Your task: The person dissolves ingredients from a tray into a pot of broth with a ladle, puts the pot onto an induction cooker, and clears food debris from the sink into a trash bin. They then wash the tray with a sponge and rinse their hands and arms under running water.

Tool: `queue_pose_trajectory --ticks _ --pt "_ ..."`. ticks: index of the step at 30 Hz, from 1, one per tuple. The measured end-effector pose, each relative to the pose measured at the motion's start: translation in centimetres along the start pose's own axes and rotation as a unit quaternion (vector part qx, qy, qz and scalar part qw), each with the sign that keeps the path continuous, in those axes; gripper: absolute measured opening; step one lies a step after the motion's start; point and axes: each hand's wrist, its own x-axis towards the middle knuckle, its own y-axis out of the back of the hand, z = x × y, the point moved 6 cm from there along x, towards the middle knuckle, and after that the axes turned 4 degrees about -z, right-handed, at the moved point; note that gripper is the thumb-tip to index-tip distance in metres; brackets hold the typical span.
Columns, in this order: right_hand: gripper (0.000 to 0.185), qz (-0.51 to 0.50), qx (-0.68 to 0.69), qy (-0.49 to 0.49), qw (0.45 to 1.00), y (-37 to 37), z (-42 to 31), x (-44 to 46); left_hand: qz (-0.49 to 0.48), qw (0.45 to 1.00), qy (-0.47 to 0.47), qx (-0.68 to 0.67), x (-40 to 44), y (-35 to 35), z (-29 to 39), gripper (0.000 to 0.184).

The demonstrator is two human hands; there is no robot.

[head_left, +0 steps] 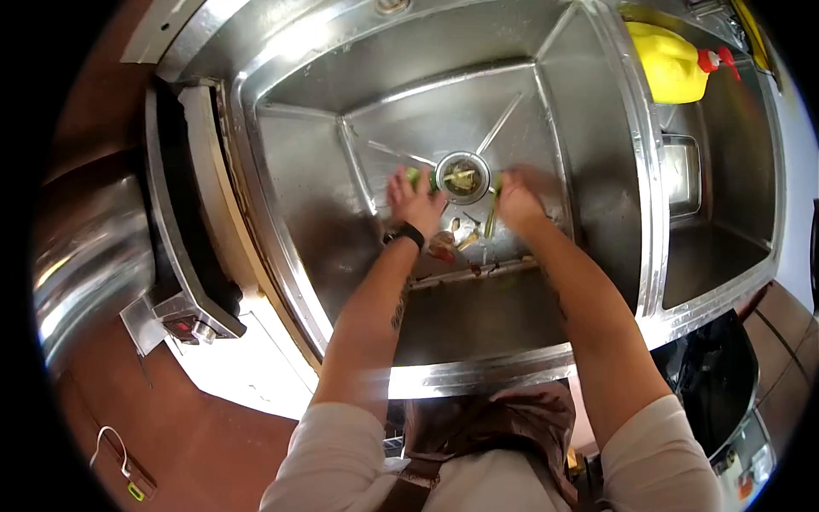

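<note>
Both hands are down inside a large steel sink (409,136), one on each side of its round drain strainer (443,189). Pale and greenish food scraps (461,177) lie in the strainer. To its left, my left hand (415,205) reaches over the sink floor with fingers spread, close to a bit of green (413,175). My right hand (519,198) is on the other side, its fingers smeared by motion, beside a green stalk-like scrap (490,218); whether it grips anything is unclear. Between the wrists are small brown and yellowish scraps (466,241).
A smaller basin (717,222) adjoins on the right, with a yellow jug (670,64) with a red pump top and a rectangular metal pan (682,175). The sink's front rim (478,373) runs below my forearms. A metal appliance (183,316) stands at left.
</note>
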Motion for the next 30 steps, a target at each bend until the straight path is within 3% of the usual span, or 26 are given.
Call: queue_pose_trajectory --ticks 1,2,5,8,10,12,18,20,23,24,27,29,30 --pt "0.031 -0.043 -0.041 0.095 0.994 -3.1 -0.4 -1.5 0.015 0.996 -0.08 0.031 -1.8 -2.0 0.7 0.065" --pt "0.031 -0.083 -0.081 0.19 0.975 -4.7 -1.5 -2.3 -0.035 0.991 -0.124 0.032 -4.5 -1.8 1.9 0.058" --pt "0.029 -0.104 -0.122 0.204 0.966 -2.4 -4.1 -3.4 -0.106 0.988 -0.112 0.002 -6.7 2.0 3.1 0.037" --pt "0.025 0.053 -0.118 0.275 0.953 1.2 -6.7 0.7 0.003 0.979 -0.178 -0.1 -2.7 3.3 2.6 0.033" --pt "0.024 0.103 -0.141 0.315 0.933 1.0 -8.3 2.5 0.041 0.975 -0.203 -0.075 -0.9 2.8 2.8 0.034" --pt "0.024 0.092 -0.202 0.327 0.919 -1.5 -8.5 3.4 0.038 0.974 -0.212 -0.073 -0.4 2.2 2.7 0.036" --pt "0.02 0.074 -0.2 0.233 0.949 -2.7 -9.1 5.5 0.092 0.988 -0.069 -0.103 -3.6 3.5 -0.8 0.039" --pt "0.024 0.031 -0.15 0.267 0.951 -2.4 -9.3 5.3 0.116 0.99 -0.006 -0.076 -4.7 2.9 -2.1 0.034" --pt "0.021 -0.055 -0.094 0.333 0.937 -4.0 -8.9 0.1 -0.032 0.99 -0.007 -0.134 -6.4 0.7 -2.5 0.03" --pt "0.02 -0.098 -0.091 0.353 0.926 -4.4 -8.6 -2.0 -0.067 0.985 -0.045 -0.154 -7.3 -0.6 -1.9 0.028" --pt "0.022 -0.195 -0.044 0.298 0.933 -4.1 -6.9 -4.4 -0.159 0.964 -0.136 -0.162 -10.4 -3.3 -0.8 0.021" --pt "0.021 -0.165 -0.046 0.266 0.949 -2.6 -6.3 -2.6 -0.201 0.959 -0.167 -0.105 -11.3 -2.2 0.2 0.019" --pt "0.02 -0.132 -0.008 0.253 0.958 -1.5 -6.2 -2.3 -0.127 0.977 -0.109 -0.129 -10.9 -1.4 -0.6 0.021"
